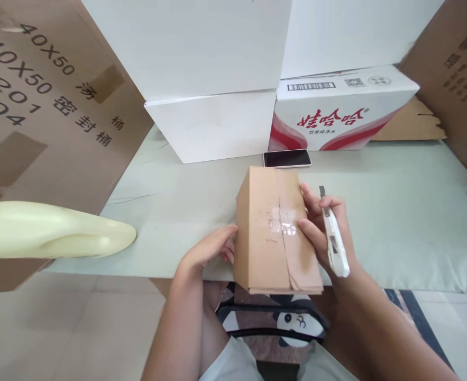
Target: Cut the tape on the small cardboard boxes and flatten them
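Note:
A small brown cardboard box (268, 233) stands at the table's near edge, with clear tape (283, 221) across the seam of its top flaps. Against its left side rests my left hand (216, 247), thumb on the cardboard and fingers curled, partly hidden at the box's side. My right hand (328, 225) is closed around a white utility knife (335, 243). The knife's grey blade (322, 191) sticks out, pointing away from me. Fingers and thumb of that same hand also touch the box's right side.
A phone (287, 158) lies behind the box on the pale green tablecloth (400, 222). White cartons (217, 127) and a red-and-white carton (336, 119) line the back. Large brown cartons (58, 106) flank the table. A pale yellow object (54, 230) juts in from the left.

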`<state>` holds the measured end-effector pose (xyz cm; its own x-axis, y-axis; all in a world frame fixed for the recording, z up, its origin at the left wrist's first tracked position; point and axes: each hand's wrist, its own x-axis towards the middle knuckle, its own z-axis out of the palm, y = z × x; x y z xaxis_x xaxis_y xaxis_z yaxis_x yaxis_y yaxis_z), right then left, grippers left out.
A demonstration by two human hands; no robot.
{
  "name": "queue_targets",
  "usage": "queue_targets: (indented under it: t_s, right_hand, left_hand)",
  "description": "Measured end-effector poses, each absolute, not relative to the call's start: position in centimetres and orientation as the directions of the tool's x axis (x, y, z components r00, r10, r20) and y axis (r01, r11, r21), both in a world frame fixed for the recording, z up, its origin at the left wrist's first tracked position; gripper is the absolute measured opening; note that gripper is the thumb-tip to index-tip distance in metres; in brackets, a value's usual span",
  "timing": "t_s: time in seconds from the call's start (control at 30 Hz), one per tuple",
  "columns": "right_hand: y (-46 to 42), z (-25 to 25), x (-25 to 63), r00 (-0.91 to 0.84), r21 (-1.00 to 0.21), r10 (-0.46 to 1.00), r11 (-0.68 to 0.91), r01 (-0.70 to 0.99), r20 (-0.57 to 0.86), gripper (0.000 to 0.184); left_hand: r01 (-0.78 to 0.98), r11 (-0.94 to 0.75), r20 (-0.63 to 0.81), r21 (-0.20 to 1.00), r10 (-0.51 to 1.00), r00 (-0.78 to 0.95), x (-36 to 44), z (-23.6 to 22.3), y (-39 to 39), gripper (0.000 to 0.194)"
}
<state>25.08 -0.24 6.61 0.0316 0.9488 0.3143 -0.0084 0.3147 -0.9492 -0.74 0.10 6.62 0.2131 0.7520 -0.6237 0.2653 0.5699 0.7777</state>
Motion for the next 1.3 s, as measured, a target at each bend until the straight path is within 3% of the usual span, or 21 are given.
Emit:
queue_targets:
  t_s: [0.07, 0.1, 0.2, 0.27, 0.33, 0.47, 0.57, 0.67, 0.77, 0.87, 1.07, 1.3]
  right_hand:
    - [0.0, 6.0, 25.5, 0.004, -0.971, 0.971, 0.237, 0.012, 0.237, 0.045]
    - [0.1, 5.8, 25.7, -0.014, -0.977, 0.977, 0.214, 0.028, 0.213, 0.046]
    - [0.2, 5.3, 25.8, -0.064, -0.98, 0.981, 0.188, 0.07, 0.183, 0.048]
    - [0.1, 5.3, 25.7, -0.1, -0.977, 0.977, 0.198, 0.079, 0.19, 0.045]
    - [0.1, 5.6, 25.6, -0.117, -0.974, 0.973, 0.209, 0.092, 0.198, 0.042]
    - [-0.1, 7.4, 25.6, 0.07, -0.96, 0.968, 0.225, 0.165, 0.239, 0.032]
    - [-0.2, 9.7, 25.8, 0.217, -0.97, 0.946, 0.238, 0.044, 0.242, 0.025]
    - [-0.6, 12.0, 25.9, 0.146, -0.966, 0.962, 0.243, -0.087, 0.229, 0.032]
    - [-1.6, 13.5, 25.8, 0.058, -0.966, 0.969, 0.244, -0.088, 0.24, 0.044]
    - [-2.6, 14.4, 25.4, 0.024, -0.973, 0.972, 0.232, 0.01, 0.232, 0.038]
    - [-2.7, 14.9, 23.8, -0.077, -0.884, 0.986, 0.168, 0.437, 0.149, 0.006]
    - [-2.6, 14.2, 23.2, -0.062, -0.804, 0.976, 0.206, 0.558, 0.208, 0.008]
  left_hand:
    - [0.361, 0.519, -0.592, 0.775, 0.796, 0.126, -0.7, 6.3, 0.5, 0.05]
    - [0.366, 0.444, -0.491, 0.818, 0.87, 0.043, -0.7, 6.0, 0.7, 0.052]
    - [0.331, -0.054, 0.101, 0.942, 0.987, -0.127, -0.2, 5.3, 0.9, 0.057]
    - [0.321, -0.389, 0.405, 0.863, 0.914, 0.021, 0.3, 5.1, 0.7, 0.051]
    - [0.328, -0.546, 0.52, 0.771, 0.837, 0.173, 0.8, 5.1, 0.4, 0.044]
    - [0.403, -0.567, 0.546, 0.718, 0.819, 0.179, 1.4, 5.1, -0.2, 0.046]
    - [0.427, -0.57, 0.56, 0.702, 0.812, 0.164, 1.8, 4.7, -0.5, 0.046]
    - [0.423, -0.567, 0.576, 0.707, 0.808, 0.121, 2.5, 4.4, -1.2, 0.044]
    - [0.438, -0.562, 0.594, 0.702, 0.801, 0.075, 3.6, 4.1, -2.0, 0.044]
    - [0.47, -0.558, 0.603, 0.684, 0.795, 0.068, 4.4, 4.0, -2.6, 0.044]
    - [0.507, -0.545, 0.59, 0.667, 0.803, 0.087, 4.4, 4.2, -2.8, 0.045]
    - [0.522, -0.532, 0.581, 0.666, 0.809, 0.084, 4.3, 4.2, -2.8, 0.047]
